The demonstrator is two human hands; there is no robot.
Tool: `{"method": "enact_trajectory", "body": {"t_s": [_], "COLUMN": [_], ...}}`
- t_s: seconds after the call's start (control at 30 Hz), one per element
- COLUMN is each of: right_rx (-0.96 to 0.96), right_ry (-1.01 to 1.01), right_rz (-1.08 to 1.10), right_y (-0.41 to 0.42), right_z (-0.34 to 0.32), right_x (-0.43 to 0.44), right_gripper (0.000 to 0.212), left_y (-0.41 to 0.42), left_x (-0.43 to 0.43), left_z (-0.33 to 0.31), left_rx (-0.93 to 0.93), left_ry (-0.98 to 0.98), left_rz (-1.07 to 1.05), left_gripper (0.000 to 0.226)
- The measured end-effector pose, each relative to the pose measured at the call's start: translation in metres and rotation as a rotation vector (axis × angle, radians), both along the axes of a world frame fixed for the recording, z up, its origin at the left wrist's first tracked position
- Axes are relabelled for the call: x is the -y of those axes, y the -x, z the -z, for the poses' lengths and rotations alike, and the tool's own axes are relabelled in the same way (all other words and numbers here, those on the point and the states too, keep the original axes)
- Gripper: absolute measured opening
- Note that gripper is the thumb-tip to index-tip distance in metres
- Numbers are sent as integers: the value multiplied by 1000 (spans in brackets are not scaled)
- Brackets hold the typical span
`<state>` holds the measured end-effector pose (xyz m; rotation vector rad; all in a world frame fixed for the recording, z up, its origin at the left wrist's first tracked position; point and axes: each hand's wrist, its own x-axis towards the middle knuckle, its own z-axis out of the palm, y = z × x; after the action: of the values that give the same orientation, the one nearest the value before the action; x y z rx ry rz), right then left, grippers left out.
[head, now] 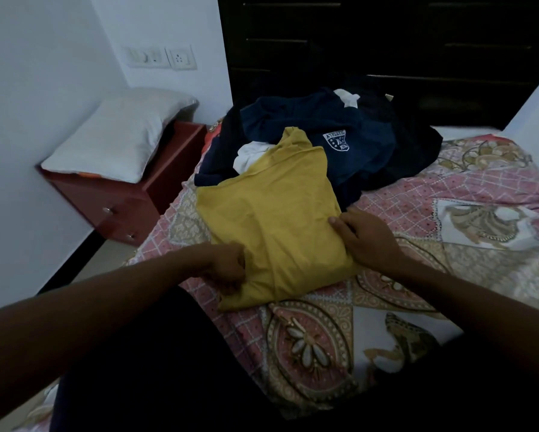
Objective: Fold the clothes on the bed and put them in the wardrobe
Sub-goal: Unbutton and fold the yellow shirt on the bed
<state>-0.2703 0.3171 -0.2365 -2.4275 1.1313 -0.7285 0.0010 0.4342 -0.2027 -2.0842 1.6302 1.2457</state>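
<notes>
A yellow garment (pixel 274 213), partly folded, lies on the patterned pink bedsheet (pixel 449 194) in front of me. My left hand (pixel 227 265) pinches its near left edge. Flat on the garment's right edge rests my right hand (pixel 361 235), fingers together, pressing the cloth down. Behind the yellow garment sits a heap of unfolded clothes: a navy shirt with a white crest (pixel 330 126), a black garment (pixel 414 148) and a bit of white cloth (pixel 249 155). One corner of the yellow garment lies over this heap.
A red-brown bedside cabinet (pixel 127 201) with a white pillow (pixel 118 132) on top stands left of the bed against the white wall. The dark headboard (pixel 386 42) rises behind the heap. My dark-clothed leg (pixel 155 363) fills the lower left.
</notes>
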Motion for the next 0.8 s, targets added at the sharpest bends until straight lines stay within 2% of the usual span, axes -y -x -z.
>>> {"method": "enact_trajectory", "body": {"t_s": [0.1, 0.13, 0.23, 0.3, 0.4, 0.5, 0.57, 0.63, 0.73, 0.8], "right_rx": [-71, -102, -184, -193, -217, -299, -335, -238, -90, -146], "right_ry": [116, 151, 197, 202, 203, 207, 261, 382, 526, 452], "right_rz": [31, 26, -22, -45, -37, 44, 107, 149, -69, -234], "right_y": [6, 8, 11, 8, 9, 14, 10, -1, -37, -65], "right_z": [5, 5, 9, 9, 8, 0, -14, -31, -37, -22], "right_x": [8, 13, 22, 23, 19, 13, 3, -8, -22, -19], "right_gripper": [48, 51, 58, 57, 57, 62, 52, 45, 41, 48], "left_y": [1, -2, -10, -10, 0, 8, 3, -3, 8, 27], "left_x": [-6, -7, -11, -10, -12, -17, -13, -2, 13, 18], "left_z": [1, 3, 2, -2, -11, -14, -23, -41, -55, -39], "left_rx": [132, 156, 164, 178, 252, 471, 457, 382, 685, 632], "left_ry": [-44, -40, -226, -273, -241, -173, -227, -116, 354, 605], "left_rz": [8, 2, 80, 100, 166, 288, 214, 50, 223, 247], "left_gripper": [10, 10, 21, 29, 27, 24, 28, 35, 44, 56]}}
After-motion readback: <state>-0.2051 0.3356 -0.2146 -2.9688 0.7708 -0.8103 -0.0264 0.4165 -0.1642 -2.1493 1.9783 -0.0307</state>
